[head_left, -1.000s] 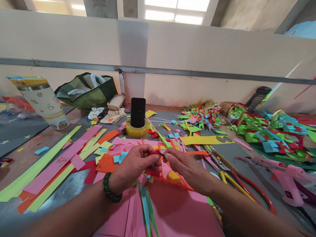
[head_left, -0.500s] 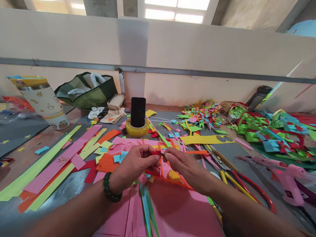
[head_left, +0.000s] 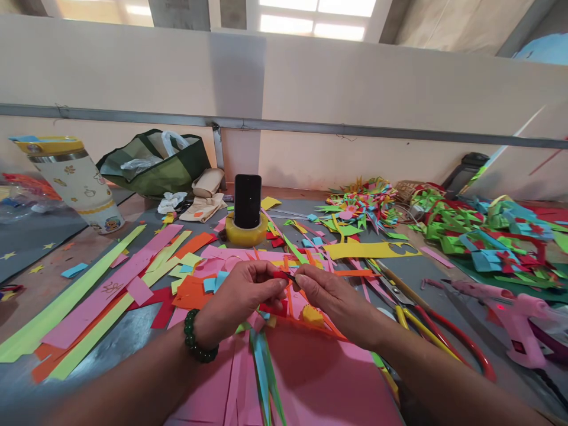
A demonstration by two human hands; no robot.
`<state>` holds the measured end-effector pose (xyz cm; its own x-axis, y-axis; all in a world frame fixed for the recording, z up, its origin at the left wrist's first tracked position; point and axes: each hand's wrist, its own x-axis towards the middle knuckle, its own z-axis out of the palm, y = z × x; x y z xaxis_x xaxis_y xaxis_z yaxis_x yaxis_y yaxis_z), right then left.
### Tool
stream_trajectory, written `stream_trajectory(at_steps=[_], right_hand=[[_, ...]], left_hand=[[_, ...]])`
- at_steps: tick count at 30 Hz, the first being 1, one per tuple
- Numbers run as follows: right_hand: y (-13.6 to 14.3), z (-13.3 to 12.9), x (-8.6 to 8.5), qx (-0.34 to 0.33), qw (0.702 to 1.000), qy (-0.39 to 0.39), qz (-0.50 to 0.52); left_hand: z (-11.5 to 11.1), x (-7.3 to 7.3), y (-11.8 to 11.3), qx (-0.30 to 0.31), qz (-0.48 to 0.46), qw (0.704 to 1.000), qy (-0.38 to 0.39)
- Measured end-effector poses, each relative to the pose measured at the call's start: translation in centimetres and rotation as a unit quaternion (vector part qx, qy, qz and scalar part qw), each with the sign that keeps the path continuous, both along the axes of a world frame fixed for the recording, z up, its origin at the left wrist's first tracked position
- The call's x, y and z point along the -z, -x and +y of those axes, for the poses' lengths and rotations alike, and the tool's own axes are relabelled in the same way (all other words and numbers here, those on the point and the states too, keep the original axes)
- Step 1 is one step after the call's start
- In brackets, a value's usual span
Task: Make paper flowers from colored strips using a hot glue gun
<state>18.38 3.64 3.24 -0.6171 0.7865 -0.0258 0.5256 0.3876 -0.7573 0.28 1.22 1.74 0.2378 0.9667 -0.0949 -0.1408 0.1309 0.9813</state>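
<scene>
My left hand (head_left: pixel 242 293), with a dark green bead bracelet (head_left: pixel 195 340) at the wrist, pinches a small piece of red paper (head_left: pixel 278 274). My right hand (head_left: pixel 331 299) is closed on a small dark pointed tool (head_left: pixel 291 277); its tip meets the red paper, and its kind is mostly hidden by the fingers. Both hands are close together above pink paper sheets (head_left: pixel 328 378). Under and around them lie orange paper (head_left: pixel 193 293), a yellow paper piece (head_left: pixel 313 316) and blue and green strips (head_left: pixel 261 367).
A phone (head_left: pixel 247 201) stands in a tape roll (head_left: pixel 246 235) ahead. At right lie yellow-handled and red-handled scissors (head_left: pixel 461 331) and a pink glue gun (head_left: pixel 510 313) with its light on. Long paper strips (head_left: pixel 110 290) and a tumbler (head_left: pixel 73 183) are at left, cut-paper piles (head_left: pixel 483 231) at right.
Both hands keep nearly the same position and grip. The whole view has shifted very slightly.
</scene>
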Motion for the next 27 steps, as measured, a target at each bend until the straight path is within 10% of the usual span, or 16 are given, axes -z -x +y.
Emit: stream_trajectory(at_steps=[27], right_hand=[[0.03,-0.07,-0.4,0.002,1.0,-0.001,-0.004]], left_hand=[[0.15,0.15,0.11,0.006,0.038,0.999,-0.037]])
